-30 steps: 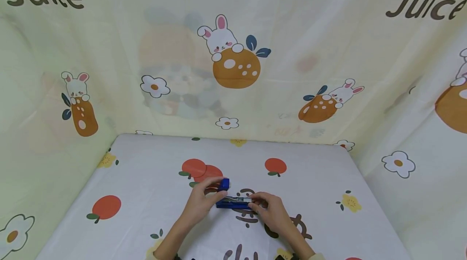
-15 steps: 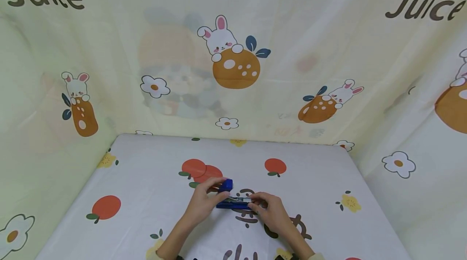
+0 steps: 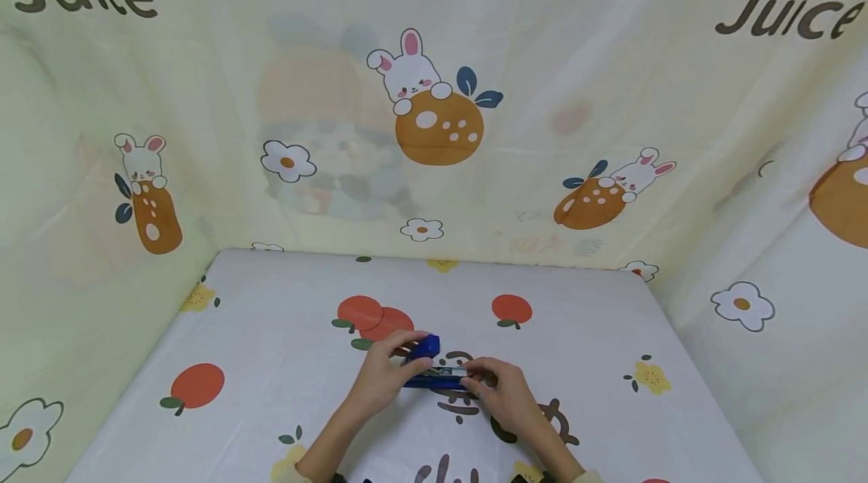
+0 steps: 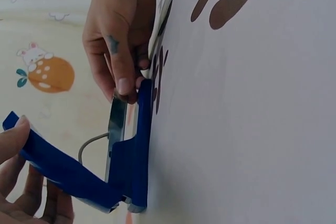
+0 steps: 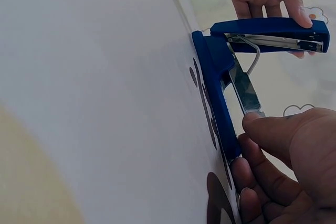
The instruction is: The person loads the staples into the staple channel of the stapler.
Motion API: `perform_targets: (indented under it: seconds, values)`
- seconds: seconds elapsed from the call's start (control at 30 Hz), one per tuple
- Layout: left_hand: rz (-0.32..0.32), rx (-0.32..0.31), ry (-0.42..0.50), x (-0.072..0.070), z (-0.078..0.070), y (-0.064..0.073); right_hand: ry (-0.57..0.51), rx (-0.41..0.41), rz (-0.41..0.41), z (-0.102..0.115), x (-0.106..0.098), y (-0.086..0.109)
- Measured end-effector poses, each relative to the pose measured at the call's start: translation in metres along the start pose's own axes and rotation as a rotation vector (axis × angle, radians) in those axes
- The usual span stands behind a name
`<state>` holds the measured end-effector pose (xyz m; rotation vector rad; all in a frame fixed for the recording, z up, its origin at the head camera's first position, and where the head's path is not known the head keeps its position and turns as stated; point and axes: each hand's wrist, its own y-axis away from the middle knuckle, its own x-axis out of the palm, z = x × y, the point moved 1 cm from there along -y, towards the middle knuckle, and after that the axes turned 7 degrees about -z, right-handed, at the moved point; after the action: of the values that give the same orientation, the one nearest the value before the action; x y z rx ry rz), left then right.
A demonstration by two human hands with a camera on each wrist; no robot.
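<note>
A blue stapler (image 3: 437, 383) lies with its base on the table, its top cover (image 4: 65, 169) swung up and back from the metal staple channel (image 5: 245, 88). A curved metal rod links cover and channel. My left hand (image 3: 381, 374) holds the raised cover between thumb and fingers near its free end. With my right hand (image 3: 503, 389) I pinch the front end of the stapler, the thumb (image 5: 270, 132) on the channel's tip and the fingers beside the base. Whether staples lie in the channel is too small to tell.
A white tablecloth (image 3: 258, 385) printed with fruit, flowers and dark lettering covers the table. Pale curtains (image 3: 542, 91) with rabbit prints stand behind it and at both sides.
My left hand has shifted slightly right, bringing the stapler's cover a little forward over the base. My right hand stays at the front end.
</note>
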<state>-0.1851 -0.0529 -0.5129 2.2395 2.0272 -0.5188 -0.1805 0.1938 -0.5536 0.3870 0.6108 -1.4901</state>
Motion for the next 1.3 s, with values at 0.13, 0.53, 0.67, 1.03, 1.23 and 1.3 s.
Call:
perform_targets:
  seconds: [0.13,0.53,0.67,1.03,1.23,1.3]
  values:
    - [0.011,0.014,-0.018,0.002,0.000,-0.001,0.009,0.012,0.007,0.001,0.000,0.000]
    - [0.051,0.049,-0.066,0.009,0.000,-0.005,0.025,-0.005,0.006,-0.002,0.000,-0.001]
    - [0.057,0.049,-0.067,0.010,-0.001,-0.006,0.034,-0.004,0.002,-0.003,0.000,-0.002]
    - [0.087,0.063,-0.065,0.017,0.000,-0.006,0.039,-0.001,0.011,-0.002,0.000,-0.001]
    - [0.106,0.029,-0.033,0.022,0.003,-0.007,0.030,0.003,0.011,-0.002,0.000,-0.001]
    - [0.109,0.016,-0.028,0.023,0.003,-0.007,0.027,0.002,0.013,-0.002,0.000,-0.001]
